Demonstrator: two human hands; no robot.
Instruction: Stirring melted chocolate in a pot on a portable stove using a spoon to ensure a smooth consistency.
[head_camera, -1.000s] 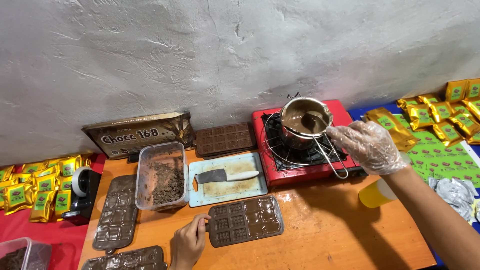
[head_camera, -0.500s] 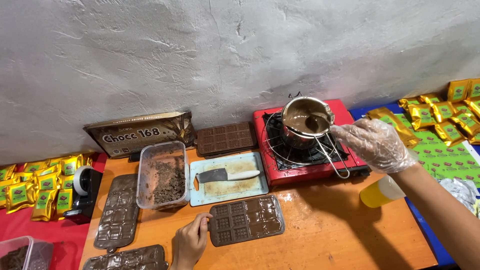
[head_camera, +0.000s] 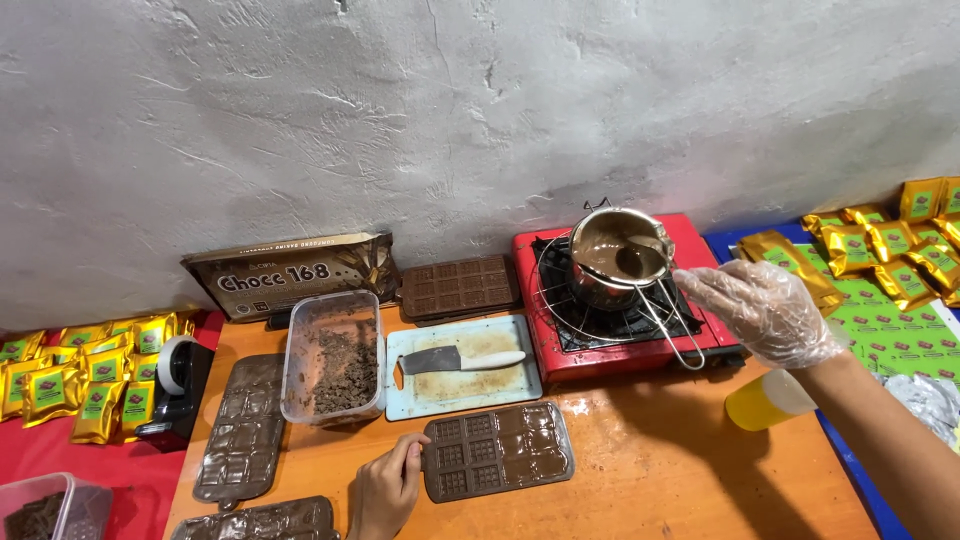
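Observation:
My right hand (head_camera: 765, 310), in a clear plastic glove, holds a spoon (head_camera: 634, 262) whose bowl dips into melted chocolate in a small steel pot (head_camera: 600, 290). The pot sits on a red portable stove (head_camera: 700, 240), its wire handle pointing toward me. My bare left hand (head_camera: 385, 490) grips the left edge of a clear chocolate bar mould (head_camera: 498, 450) that lies on the orange table and is partly filled with brown chocolate.
A white cutting board (head_camera: 462, 385) with a knife (head_camera: 450, 360) lies behind the mould, beside a clear tub of chopped chocolate (head_camera: 335, 360). More moulds (head_camera: 240, 430) lie at the left. A yellow cup (head_camera: 765, 400) stands under my right wrist. Gold packets (head_camera: 880, 250) cover both sides.
My right hand has drifted slightly right and lower with the spoon still in the pot. My left hand has stayed on the mould's edge.

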